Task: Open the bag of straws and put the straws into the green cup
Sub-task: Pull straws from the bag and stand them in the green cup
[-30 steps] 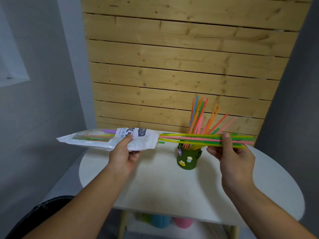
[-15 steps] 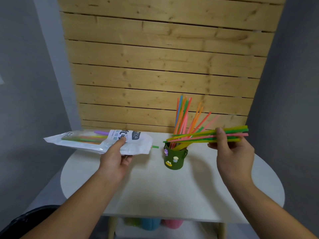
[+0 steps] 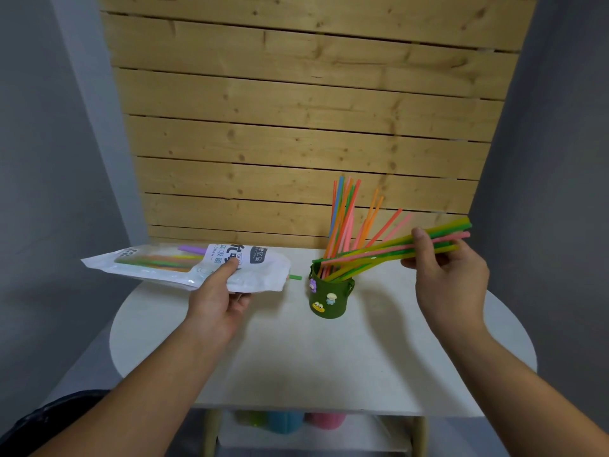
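Note:
My left hand (image 3: pixel 220 291) grips a white straw bag (image 3: pixel 158 263) held level above the table's left side; coloured straws show through its window and one green straw tip (image 3: pixel 295 277) pokes out of its open right end. My right hand (image 3: pixel 446 275) pinches a bundle of yellow, green and pink straws (image 3: pixel 389 250), tilted down to the left with their lower ends at the rim of the green cup (image 3: pixel 329 300). The cup carries small stickers and holds several upright orange, pink, blue and green straws (image 3: pixel 342 219).
The cup stands on a white oval table (image 3: pixel 296 357) in front of a wooden slat wall (image 3: pixel 296 127). Blue and pink cups (image 3: pixel 306 420) sit on a lower shelf under the table's front edge. Grey walls stand on both sides.
The straw bundle has come fully out of the bag and moved right. Its left ends have tilted down to the cup's rim. The bag stays held level on the left.

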